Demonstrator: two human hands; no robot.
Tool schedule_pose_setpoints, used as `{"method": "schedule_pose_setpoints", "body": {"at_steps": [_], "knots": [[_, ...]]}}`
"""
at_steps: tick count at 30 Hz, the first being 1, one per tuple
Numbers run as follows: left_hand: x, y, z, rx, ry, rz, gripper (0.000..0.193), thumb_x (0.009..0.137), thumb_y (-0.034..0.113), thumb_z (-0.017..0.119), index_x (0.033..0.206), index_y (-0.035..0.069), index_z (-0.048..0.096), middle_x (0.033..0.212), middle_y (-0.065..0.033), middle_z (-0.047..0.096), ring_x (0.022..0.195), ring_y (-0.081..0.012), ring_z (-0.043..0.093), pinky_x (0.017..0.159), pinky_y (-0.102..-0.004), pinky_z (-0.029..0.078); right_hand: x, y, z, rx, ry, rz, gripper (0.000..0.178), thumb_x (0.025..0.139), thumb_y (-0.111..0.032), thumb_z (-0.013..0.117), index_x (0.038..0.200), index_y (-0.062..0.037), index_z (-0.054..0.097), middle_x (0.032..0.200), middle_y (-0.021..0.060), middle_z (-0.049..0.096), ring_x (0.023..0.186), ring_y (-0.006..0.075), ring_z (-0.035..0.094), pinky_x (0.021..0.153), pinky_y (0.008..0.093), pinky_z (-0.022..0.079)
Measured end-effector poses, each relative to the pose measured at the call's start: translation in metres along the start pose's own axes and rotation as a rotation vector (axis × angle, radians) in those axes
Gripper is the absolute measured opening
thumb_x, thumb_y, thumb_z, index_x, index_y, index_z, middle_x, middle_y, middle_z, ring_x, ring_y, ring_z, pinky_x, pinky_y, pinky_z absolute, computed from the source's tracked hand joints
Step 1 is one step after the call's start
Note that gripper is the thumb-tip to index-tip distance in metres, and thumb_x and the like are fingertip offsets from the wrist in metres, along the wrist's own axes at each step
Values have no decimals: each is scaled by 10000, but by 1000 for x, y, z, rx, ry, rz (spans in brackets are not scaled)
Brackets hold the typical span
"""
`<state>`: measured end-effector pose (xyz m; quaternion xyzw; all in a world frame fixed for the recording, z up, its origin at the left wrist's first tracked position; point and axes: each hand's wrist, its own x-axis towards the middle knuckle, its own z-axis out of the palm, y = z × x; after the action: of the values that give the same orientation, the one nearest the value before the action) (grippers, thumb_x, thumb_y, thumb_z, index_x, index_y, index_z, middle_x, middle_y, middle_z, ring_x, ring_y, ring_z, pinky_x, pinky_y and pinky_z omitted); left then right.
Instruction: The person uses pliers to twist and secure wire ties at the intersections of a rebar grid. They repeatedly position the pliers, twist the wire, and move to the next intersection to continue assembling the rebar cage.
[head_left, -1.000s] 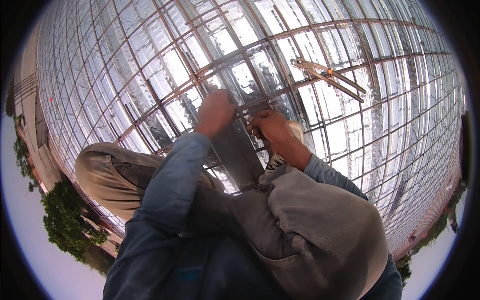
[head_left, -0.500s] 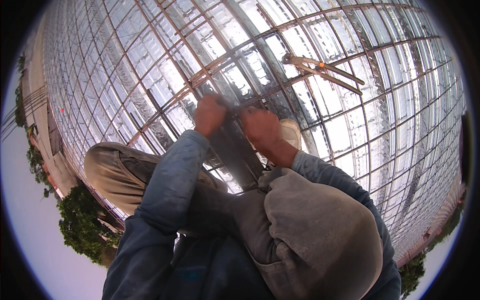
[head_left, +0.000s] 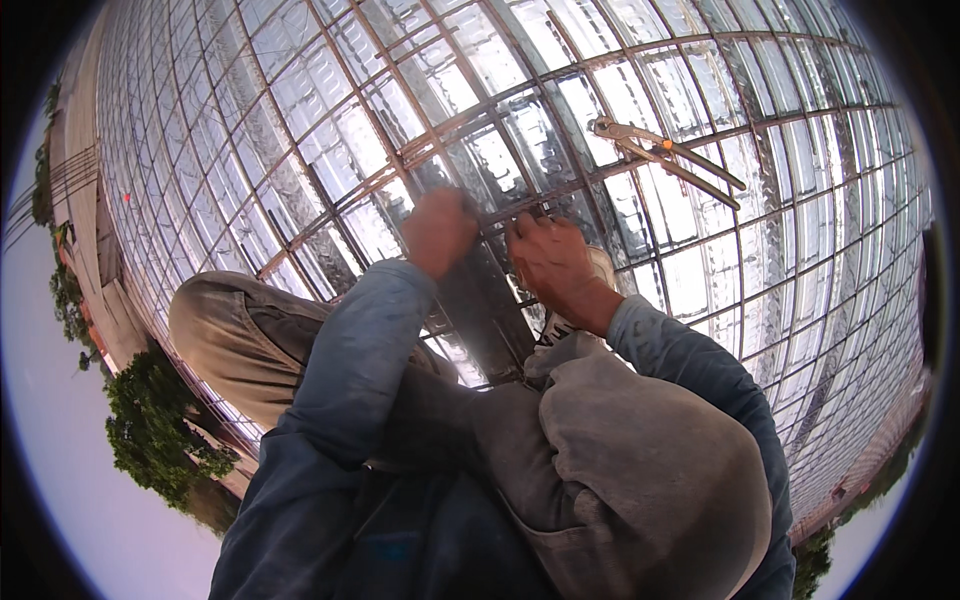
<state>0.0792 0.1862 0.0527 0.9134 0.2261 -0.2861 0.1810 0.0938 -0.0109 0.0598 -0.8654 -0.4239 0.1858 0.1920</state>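
Observation:
My left hand [head_left: 440,234], curled closed and slightly blurred, is over a rusty reinforcing-bar mesh [head_left: 560,192]. Just to its right, my right hand [head_left: 553,258] has its fingers bent and pinched together at a bar by a crossing. Anything thin between the fingers of either hand is too small or hidden to make out. Beyond my right hand, a pair of end-cutting pincers [head_left: 668,160] lies on the mesh, its long handles pointing right and an orange spot near its joint.
Shiny ribbed metal decking [head_left: 690,285] lies beneath the bars. My bent knees [head_left: 650,450] frame the work spot, and a light shoe [head_left: 600,265] is behind my right hand. Trees [head_left: 160,430] and a pale paved strip [head_left: 75,150] show past the left edge.
The whole view has shifted, so mesh and pincers appear farther right and lower. Both hands remain near the same bar crossing, with small finger movements.

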Motion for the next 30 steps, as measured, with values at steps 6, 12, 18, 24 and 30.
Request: {"method": "schedule_pose_setpoints", "body": {"at_steps": [6, 12, 18, 24, 30], "knots": [[1, 1, -5, -3, -54, -30, 200, 886, 213, 634, 995, 94, 752, 1093, -173, 721, 1054, -387, 686, 912, -494, 548, 6, 4, -1, -32, -55, -126, 198, 829, -165, 675, 993, -54, 665, 863, 92, 612, 764, 264, 668, 659, 402, 515], [4, -1, -4, -8, -72, -16, 231, 893, 237, 632, 1035, 102, 753, 1111, -175, 716, 1075, -393, 678, 930, -495, 547, 23, -5, -13, 4, -274, -118, 84, 845, -184, 701, 853, -135, 768, 878, 59, 751, 850, 254, 758, 662, 380, 578], [12, -23, 4, -127, -40, 105, 230, 876, 235, 652, 991, 77, 774, 1041, -216, 714, 1008, -406, 685, 903, -482, 545, 50, -20, -27, -63, -416, -26, 85, 850, -161, 699, 881, -127, 771, 907, 76, 764, 871, 266, 762, 654, 392, 588], [3, -20, -2, -192, 15, 180, 239, 839, 194, 692, 959, 7, 779, 926, -209, 759, 865, -342, 750, 811, -419, 569, 2, -11, -14, 121, -80, 200, 39, 828, -122, 697, 815, -85, 700, 826, 154, 729, 804, 317, 748, 620, 444, 576], [4, -16, -6, -235, -11, 126, 217, 831, 192, 715, 933, 12, 779, 882, -168, 765, 805, -271, 746, 763, -383, 566, 4, -10, -5, 207, 22, 163, 101, 852, -129, 631, 834, -38, 671, 690, 206, 671, 678, 393, 713, 586, 481, 564]]}}
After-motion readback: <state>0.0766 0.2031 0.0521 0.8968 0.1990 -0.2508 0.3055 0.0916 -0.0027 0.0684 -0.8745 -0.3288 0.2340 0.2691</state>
